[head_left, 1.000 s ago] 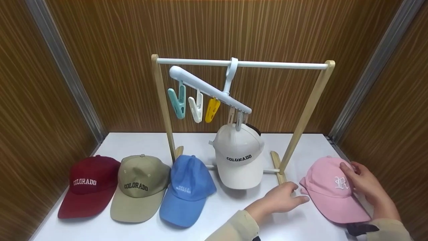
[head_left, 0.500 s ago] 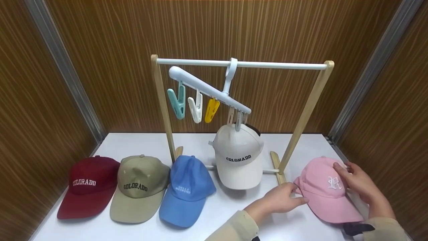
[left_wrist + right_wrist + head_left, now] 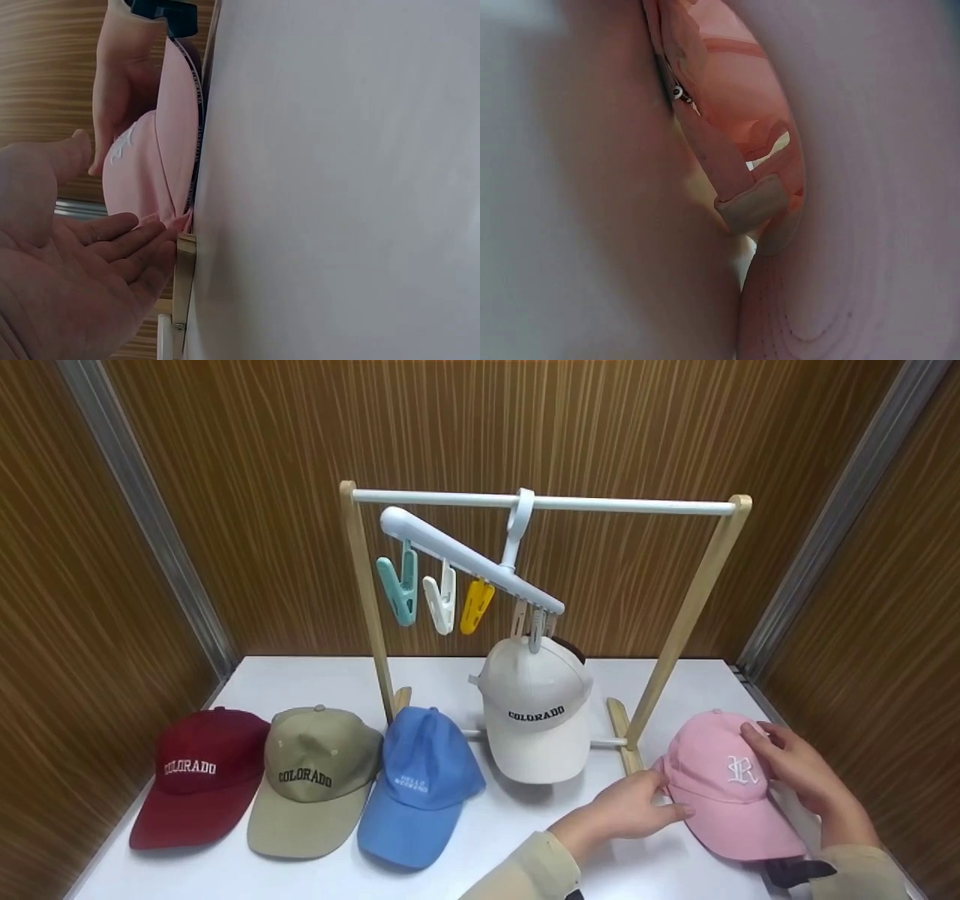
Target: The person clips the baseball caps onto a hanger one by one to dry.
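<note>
A pink cap (image 3: 705, 769) with a white letter on its front stands at the right of the white table. My right hand (image 3: 808, 772) grips the cap's right side, the thumb on the front panel and the other fingers behind it. At its left edge, my left hand (image 3: 626, 806) touches the cap. The left wrist view has the left hand (image 3: 75, 285) palm up with nearly straight fingers, their tips by the cap's strap end. The right wrist view looks up close into the pink cap (image 3: 739, 90), with its strap (image 3: 716, 150) showing.
A rack with wooden posts (image 3: 690, 622) carries a white hanger (image 3: 465, 553). Teal (image 3: 397, 589), white (image 3: 442, 598) and yellow clips (image 3: 477, 606) hang from it, and clips hold a white cap (image 3: 536, 746). Red (image 3: 206, 742), khaki (image 3: 315, 757) and blue caps (image 3: 424, 765) lie left.
My right hand has shifted the pink cap a little to the left, up to the left hand's fingers. The left hand has stayed almost in place.
</note>
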The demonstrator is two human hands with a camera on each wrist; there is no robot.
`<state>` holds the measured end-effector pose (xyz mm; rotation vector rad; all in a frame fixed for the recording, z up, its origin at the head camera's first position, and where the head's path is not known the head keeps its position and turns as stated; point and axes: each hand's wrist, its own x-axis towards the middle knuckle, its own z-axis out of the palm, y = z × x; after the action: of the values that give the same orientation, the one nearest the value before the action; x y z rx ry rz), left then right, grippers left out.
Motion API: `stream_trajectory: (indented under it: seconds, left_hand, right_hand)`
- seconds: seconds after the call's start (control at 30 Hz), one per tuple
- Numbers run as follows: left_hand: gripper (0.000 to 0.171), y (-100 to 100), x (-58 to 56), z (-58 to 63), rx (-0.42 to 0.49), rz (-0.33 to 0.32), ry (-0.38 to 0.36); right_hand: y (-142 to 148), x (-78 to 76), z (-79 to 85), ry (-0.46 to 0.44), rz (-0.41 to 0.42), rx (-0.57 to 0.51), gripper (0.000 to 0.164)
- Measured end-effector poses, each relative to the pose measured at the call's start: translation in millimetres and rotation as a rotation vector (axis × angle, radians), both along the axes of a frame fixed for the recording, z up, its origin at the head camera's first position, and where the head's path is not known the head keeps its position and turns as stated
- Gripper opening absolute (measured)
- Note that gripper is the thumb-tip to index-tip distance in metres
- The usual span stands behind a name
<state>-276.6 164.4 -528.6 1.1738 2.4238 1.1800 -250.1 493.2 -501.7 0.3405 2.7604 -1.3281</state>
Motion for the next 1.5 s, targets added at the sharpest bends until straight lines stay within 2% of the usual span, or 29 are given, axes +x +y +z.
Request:
stream_trajectory:
  seconds: [0.13,0.37,0.83,1.13,1.37,1.5]
  left_hand:
    - [0.045,-0.2,0.7,0.3,-0.026,-0.015,0.034]
    - [0.05,-1.1,2.7,1.2,-0.093,-0.023,0.091]
    - [0.039,0.6,0.6,0.8,-0.075,-0.016,0.095]
    - [0.035,-0.7,0.4,0.5,-0.068,-0.01,0.082]
    - [0.037,-0.2,-1.6,-0.9,-0.043,-0.001,0.01]
    - [0.034,0.2,-2.0,-0.3,-0.03,0.002,-0.004]
  right_hand:
    - [-2.6,-0.8,-0.1,0.012,0.004,0.007,0.109]
    - [-5.8,-1.9,-0.1,0.037,0.001,0.03,0.106]
    - [-13.7,-0.9,0.5,0.082,-0.06,0.025,0.104]
    - [-22.3,-1.4,2.3,0.162,-0.079,0.053,0.09]
    - [-25.0,-3.3,5.1,0.214,-0.091,0.049,0.077]
    - [-30.2,-3.3,9.5,0.246,-0.093,0.03,0.074]
